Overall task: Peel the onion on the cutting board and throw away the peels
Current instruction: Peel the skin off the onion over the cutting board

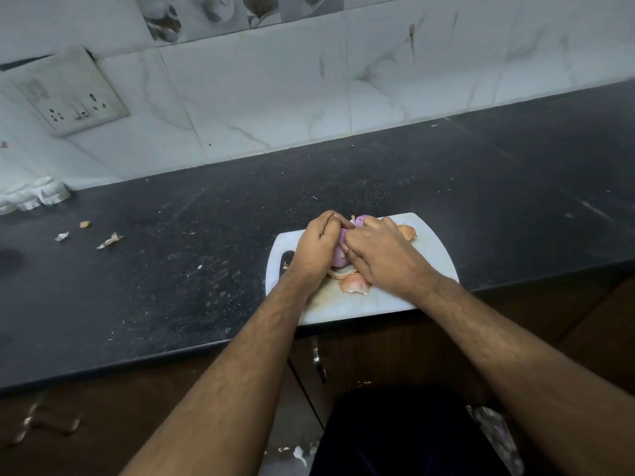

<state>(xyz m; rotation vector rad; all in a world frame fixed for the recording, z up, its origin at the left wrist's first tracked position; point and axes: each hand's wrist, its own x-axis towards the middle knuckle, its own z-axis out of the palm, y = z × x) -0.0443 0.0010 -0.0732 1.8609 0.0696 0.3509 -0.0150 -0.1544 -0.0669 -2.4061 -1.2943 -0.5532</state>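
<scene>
Both forearms reach out from under me toward the white cutting board (429, 255), which sits at the front edge of the dark counter (171, 269). On it my left hand (318, 249) curls around the onion (338, 257) from the left, fingers wrapped over its top, while my right hand (376, 250) closes in from the right with its fingertips pinching at the skin near the top end; I cannot tell exactly which layer they have hold of. Purple flesh shows between the hands, so I judge most of the dry skin is off. Loose orange peels (355, 283) lie on the board just below the onion, and another piece (407, 231) behind my right hand. A few scraps (110, 240) sit well apart on the counter to the left. What remains, I think: the last bits of skin, then gathering every peel for the bin, which I cannot see
</scene>
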